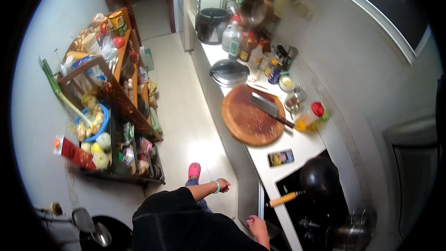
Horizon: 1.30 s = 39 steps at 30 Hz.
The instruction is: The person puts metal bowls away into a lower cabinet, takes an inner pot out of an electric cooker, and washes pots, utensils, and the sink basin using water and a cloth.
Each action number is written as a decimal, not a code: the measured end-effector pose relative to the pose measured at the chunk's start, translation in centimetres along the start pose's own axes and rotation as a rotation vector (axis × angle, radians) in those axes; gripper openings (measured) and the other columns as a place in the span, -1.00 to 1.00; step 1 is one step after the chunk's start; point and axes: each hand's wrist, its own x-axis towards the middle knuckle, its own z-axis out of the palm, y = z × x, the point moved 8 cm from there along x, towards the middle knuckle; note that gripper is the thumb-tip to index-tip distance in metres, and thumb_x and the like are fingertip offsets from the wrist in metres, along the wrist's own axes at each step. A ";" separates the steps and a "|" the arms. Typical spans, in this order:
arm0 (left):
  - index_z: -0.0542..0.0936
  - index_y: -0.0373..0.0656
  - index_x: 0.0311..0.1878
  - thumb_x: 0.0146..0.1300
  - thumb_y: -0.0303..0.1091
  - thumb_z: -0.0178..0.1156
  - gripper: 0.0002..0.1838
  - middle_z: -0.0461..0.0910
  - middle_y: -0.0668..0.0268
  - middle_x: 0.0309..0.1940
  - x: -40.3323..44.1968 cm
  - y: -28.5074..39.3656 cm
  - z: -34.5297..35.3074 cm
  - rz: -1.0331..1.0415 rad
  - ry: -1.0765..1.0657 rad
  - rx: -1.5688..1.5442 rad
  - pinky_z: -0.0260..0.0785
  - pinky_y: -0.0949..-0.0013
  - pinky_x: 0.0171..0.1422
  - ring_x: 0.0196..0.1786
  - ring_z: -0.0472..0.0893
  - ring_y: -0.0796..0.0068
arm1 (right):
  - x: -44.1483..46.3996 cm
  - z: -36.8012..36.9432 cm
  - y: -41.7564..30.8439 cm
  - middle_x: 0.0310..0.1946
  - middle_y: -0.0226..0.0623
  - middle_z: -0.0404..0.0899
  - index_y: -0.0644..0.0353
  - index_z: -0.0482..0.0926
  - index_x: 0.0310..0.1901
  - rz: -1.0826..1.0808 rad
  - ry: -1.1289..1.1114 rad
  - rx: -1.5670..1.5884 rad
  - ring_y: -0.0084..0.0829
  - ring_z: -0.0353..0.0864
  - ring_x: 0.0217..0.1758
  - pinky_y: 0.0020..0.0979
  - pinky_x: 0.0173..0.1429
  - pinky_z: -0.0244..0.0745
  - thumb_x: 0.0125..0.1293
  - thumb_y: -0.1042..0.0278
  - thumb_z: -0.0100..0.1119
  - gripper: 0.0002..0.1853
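My left hand, with a pale green bracelet at the wrist, hangs over the floor in front of my body. Its fingers are curled in, and nothing shows in them. My right hand is lower and further right, beside the cabinet front under the counter. Its fingers are loosely bent and partly apart, with no object visible in them. Close by, the wooden handle of a black wok reaches over the counter edge. The wok sits on the stove.
On the white counter, a cleaver lies on a round chopping board, near a phone. Bottles, jars and a rice cooker stand behind. A steel pot is at lower right. Loaded shelves stand left of the tiled floor.
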 end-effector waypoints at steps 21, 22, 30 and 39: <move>0.46 -0.19 -0.06 0.14 -0.54 -0.05 -0.72 0.57 0.25 -0.35 -11.5 36.7 -52.0 0.520 0.446 -0.524 0.42 0.54 -0.35 -0.40 0.53 0.56 | 38.0 -6.4 -40.8 -0.34 -0.11 0.58 0.19 0.50 -0.08 -0.333 -0.106 0.124 -0.23 0.58 -0.27 -0.35 -0.14 0.44 0.18 0.29 0.04 -0.71; 0.47 -0.19 -0.06 0.15 -0.53 -0.04 -0.73 0.57 0.26 -0.36 -11.9 39.8 -52.9 0.575 0.419 -0.495 0.41 0.54 -0.35 -0.40 0.53 0.57 | 39.2 -7.6 -42.2 -0.38 -0.15 0.59 0.21 0.51 -0.09 -0.363 -0.096 0.257 -0.31 0.58 -0.31 -0.41 -0.16 0.44 0.18 0.32 0.03 -0.72; 0.49 -0.25 -0.12 0.21 -0.48 -0.02 -0.80 0.57 0.32 -0.39 -18.1 65.7 -63.6 1.207 0.609 -0.017 0.37 0.55 -0.26 -0.40 0.52 0.57 | 55.4 -14.0 -51.3 -0.35 -0.34 0.58 0.30 0.49 -0.10 -0.452 -0.079 0.810 -0.63 0.51 -0.28 -0.59 -0.14 0.39 0.20 0.44 0.08 -0.76; 0.58 -0.21 -0.21 0.15 -0.54 0.04 -0.82 0.59 0.29 -0.41 -19.6 81.8 -71.2 1.276 1.000 0.562 0.41 0.45 -0.30 -0.36 0.57 0.52 | 73.4 -25.9 -66.5 -0.23 -0.20 0.55 0.42 0.41 -0.03 -0.494 0.159 0.977 -0.50 0.59 -0.31 -0.55 -0.18 0.47 0.25 0.43 -0.01 -0.70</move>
